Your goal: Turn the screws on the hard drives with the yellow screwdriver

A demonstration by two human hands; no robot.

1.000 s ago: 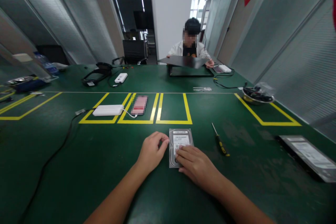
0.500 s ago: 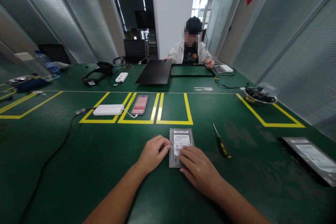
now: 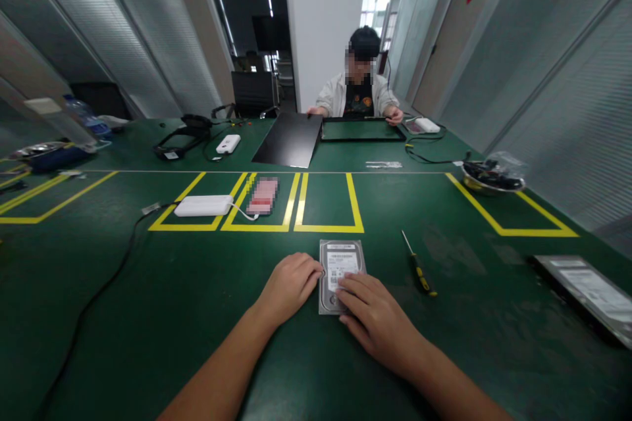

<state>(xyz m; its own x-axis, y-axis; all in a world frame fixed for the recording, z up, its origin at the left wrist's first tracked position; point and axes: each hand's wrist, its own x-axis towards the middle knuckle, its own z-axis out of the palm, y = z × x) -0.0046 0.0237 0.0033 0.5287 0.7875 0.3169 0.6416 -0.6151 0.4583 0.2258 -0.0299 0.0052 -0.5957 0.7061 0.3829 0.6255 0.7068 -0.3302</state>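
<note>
A silver hard drive (image 3: 340,247) with a white label lies flat on the green table in front of me. At its left edge my left hand (image 3: 292,283) has its fingers drawn together, their tips touching the drive's side. My right hand (image 3: 378,316) rests over the lower right part, fingers curled across the label and thumb low by the near edge. That corner is hidden under it. To the right lies a black and yellow screwdriver (image 3: 419,270), its tip pointing away from me.
Farther right lies a larger drive-like device (image 3: 585,289). Yellow tape marks (image 3: 328,229) line the table, with a white power bank (image 3: 203,206) and a pink phone (image 3: 263,196) among them. Beyond are a bowl of cables (image 3: 494,177) and a co-worker (image 3: 336,99) holding a black panel (image 3: 286,138).
My hands have kept nearly the same place on the drive, the left fingers shifting slightly. Across the table, the near edge of the co-worker's black panel has dropped and tilted.
</note>
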